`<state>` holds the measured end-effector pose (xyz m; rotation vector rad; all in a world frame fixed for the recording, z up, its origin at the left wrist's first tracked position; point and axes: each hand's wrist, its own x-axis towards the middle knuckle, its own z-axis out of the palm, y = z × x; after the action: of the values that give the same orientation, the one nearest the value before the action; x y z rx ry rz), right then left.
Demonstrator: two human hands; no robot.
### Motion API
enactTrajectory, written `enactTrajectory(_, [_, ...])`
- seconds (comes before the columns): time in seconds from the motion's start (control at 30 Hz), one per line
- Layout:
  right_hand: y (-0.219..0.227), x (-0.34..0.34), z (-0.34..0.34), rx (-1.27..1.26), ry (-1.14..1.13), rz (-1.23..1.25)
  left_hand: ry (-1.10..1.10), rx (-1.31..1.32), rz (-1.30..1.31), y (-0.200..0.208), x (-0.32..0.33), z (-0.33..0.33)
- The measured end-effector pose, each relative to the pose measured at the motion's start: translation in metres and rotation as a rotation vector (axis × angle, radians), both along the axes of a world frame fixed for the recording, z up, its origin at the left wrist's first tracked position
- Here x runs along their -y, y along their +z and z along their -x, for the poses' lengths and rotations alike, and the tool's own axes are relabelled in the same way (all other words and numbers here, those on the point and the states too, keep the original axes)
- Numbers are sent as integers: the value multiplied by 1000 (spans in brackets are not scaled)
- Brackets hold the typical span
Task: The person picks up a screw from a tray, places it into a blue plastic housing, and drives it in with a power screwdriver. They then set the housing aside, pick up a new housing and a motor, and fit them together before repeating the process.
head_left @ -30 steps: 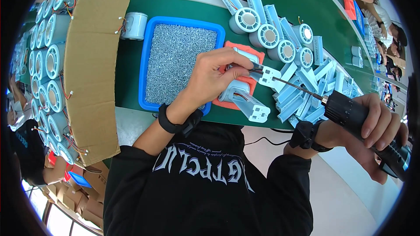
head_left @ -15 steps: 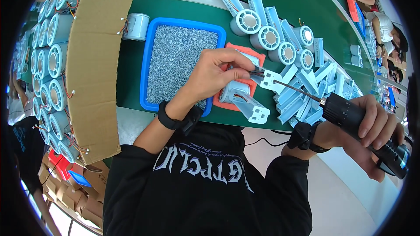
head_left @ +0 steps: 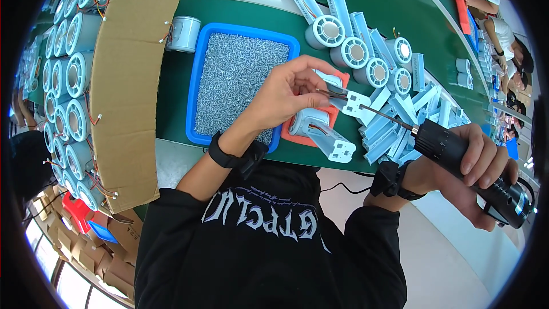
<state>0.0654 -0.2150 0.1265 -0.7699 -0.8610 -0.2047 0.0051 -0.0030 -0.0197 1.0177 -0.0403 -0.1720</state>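
Observation:
My right hand (head_left: 469,174) is wrapped round a black electric screwdriver (head_left: 437,143). Its long thin bit reaches left to the white slotted end of a light-blue channel-shaped handle (head_left: 355,103). Over that handle's other end, my left hand (head_left: 294,86) is closed in a pinch on thin dark wires; the fingers partly hide them. Just nearer to me, a second light-blue handle (head_left: 334,144) with wires inside juts from a round part. Both sit at an orange holder (head_left: 293,137), partly covered by my left hand.
Left of the holder, a blue tray (head_left: 191,103) is full of small screws. Farther left, a cardboard sheet (head_left: 128,86) borders stacked light-blue motor housings (head_left: 77,74). One housing (head_left: 186,33) stands alone. Handles (head_left: 380,131) and round housings (head_left: 350,52) crowd the right. Other people work at far right.
The right hand and screwdriver have shifted slightly left and up, the bit staying at the handle's end. My left fingers have moved a little on the wires. The whole view has shifted slightly.

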Motion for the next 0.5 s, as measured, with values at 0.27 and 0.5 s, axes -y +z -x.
enactTrajectory(0.27, [12, 3, 0, 48, 1, 42, 82, -15, -499, 5, -6, 8])
enactTrajectory(0.5, [19, -26, -3, 253, 211, 389, 235, 271, -694, 4, 5, 5])
